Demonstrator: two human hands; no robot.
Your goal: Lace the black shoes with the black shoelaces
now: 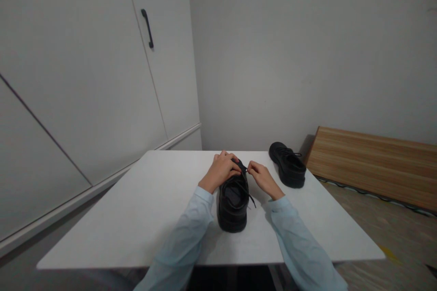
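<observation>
While both hands are working low in the middle of the frame, the black shoe (233,202) is sitting on the white table (136,218) with its heel toward the camera and its toe pointing away. Left hand (221,170) is curling over the front of the tongue area, fingers closed down on what looks like a bit of lace, though the exact grip is getting hidden by the knuckles. Right hand (262,178) is pinching the lace (244,169) between thumb and fingertips, pulling it taut toward the shoe. I'm guessing the shoe is handling fairly stiff and chunky, thick sole, smooth matte upper, probably not heavy but solid enough to stay put. The lace is looking thin, soft and floppy, so pinching near the eyelets is seeming like the best hold. A loose end is trailing down the right side of the shoe. Second black shoe (287,164) is sitting toward the right of the tabletop, well apart from the hands. Wooden board (372,163) is leaning at the right, grey cabinet doors (85,77) filling the upper left.
</observation>
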